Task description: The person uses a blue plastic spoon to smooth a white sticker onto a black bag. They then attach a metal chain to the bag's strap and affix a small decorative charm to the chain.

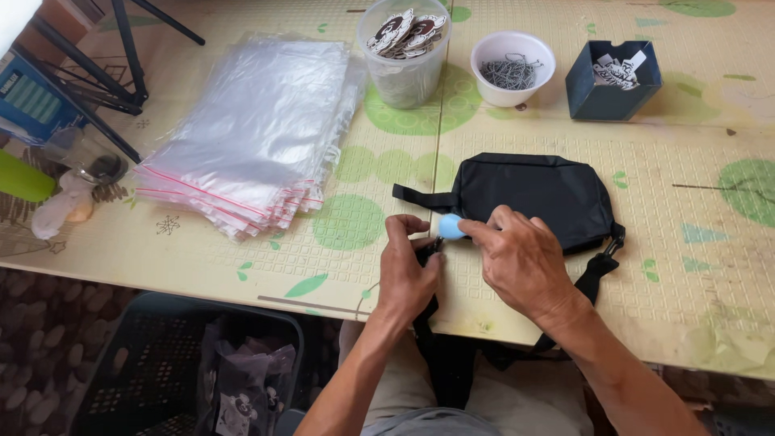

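Observation:
A black waist bag (pixel 539 194) lies flat on the patterned table (pixel 678 266), its strap trailing over the near edge. My left hand (pixel 406 270) pinches the strap or its buckle at the bag's left end. My right hand (pixel 521 258) holds a small light-blue round-handled tool (pixel 450 227) with fingertips, pressed against the same spot beside my left fingers. What the tool's tip touches is hidden by my fingers.
A stack of clear zip bags (pixel 258 129) lies at the left. At the back stand a clear tub of printed tags (pixel 404 48), a white bowl of ball chains (pixel 512 69) and a dark blue box (pixel 613 79). A black crate (pixel 186 371) sits below the table.

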